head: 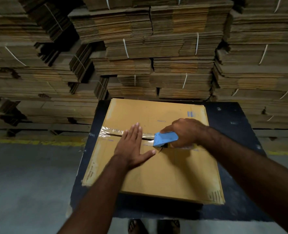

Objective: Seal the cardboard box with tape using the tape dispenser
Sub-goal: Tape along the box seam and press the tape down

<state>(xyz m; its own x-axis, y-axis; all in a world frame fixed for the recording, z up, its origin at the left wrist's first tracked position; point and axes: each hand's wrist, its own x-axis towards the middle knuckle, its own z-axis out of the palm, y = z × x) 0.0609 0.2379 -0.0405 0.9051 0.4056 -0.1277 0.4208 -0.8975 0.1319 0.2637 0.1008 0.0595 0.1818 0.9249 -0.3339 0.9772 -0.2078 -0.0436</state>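
Tape run part way along the seam, the untaped stretch lying to the right of the dispenser.

The cardboard box (156,174) lies flat on a dark table (232,132), its seam running left to right. The left hand (133,149) presses flat, fingers straight, on the laid tape (112,131). The right hand (183,132) is curled round the blue tape dispenser (165,139), just right of it on the seam; it looks mid-pull, though blur hides the tape's leading edge.
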